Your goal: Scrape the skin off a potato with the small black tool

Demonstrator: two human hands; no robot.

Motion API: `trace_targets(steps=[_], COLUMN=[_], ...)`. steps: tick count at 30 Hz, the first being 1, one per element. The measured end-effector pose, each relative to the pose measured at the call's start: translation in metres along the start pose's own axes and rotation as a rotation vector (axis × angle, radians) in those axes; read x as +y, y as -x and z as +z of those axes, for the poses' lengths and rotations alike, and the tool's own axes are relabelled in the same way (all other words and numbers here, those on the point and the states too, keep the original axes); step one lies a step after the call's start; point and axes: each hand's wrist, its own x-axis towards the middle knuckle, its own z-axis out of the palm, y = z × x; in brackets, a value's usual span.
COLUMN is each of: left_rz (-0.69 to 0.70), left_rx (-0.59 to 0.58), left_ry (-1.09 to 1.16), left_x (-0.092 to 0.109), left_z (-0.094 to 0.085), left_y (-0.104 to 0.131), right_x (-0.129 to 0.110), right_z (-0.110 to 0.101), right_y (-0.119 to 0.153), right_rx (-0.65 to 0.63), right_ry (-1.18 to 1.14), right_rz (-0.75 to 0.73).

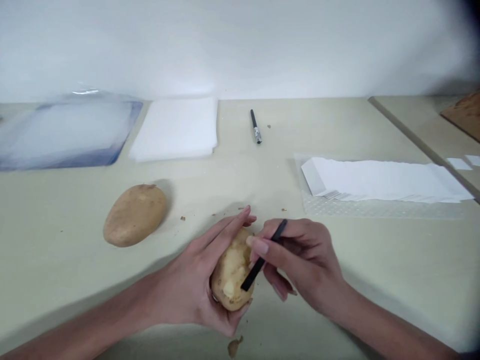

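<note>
A partly peeled potato [233, 272] is in my left hand [195, 275], with the fingers over its far end and the thumb around its near end. Pale flesh shows on its upper face, and brown skin remains at the sides. My right hand [303, 265] pinches a thin, black, bar-shaped tool [258, 267] between thumb and fingers. The tool's lower end lies over the potato's right side; whether it touches, I cannot tell. Left of my hands, a whole unpeeled potato [135, 215] rests on the table [67, 280].
A brown peel scrap [234, 346] lies near the front, and small crumbs dot the tabletop. Farther back are a blue-edged clear plastic sheet [71, 132], a white paper stack [176, 129] and a black pen [255, 127]. Fanned white papers [378, 180] lie on bubble wrap [375, 209] at right.
</note>
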Motion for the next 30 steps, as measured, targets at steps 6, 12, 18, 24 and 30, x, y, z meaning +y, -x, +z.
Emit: trace_targets(steps=[6,12,18,24,30], left_rz=[0.026,0.068,0.177,0.067,0.055], left_rx=[-0.006,-0.017,0.286,0.333,0.404], left_ry=[-0.014,0.039,0.039,0.134,0.005], left_x=[0.003,0.005,0.021,0.050,0.049], left_z=[-0.001,-0.015,-0.015,-0.008,-0.022], left_y=[-0.002,-0.007,-0.010,-0.014,0.007], right_x=[-0.008,-0.006,-0.010,-0.009,-0.014], right_z=[-0.009,-0.015,-0.010,-0.006,-0.009], right_y=[-0.007,-0.014,-0.011,-0.007,-0.006], right_rx=[0.117,0.182,0.147,0.082,0.153], right_ry=[-0.001,-0.034,-0.020,-0.032,-0.015], right_rz=[-0.031,-0.077,-0.179,-0.248,-0.303])
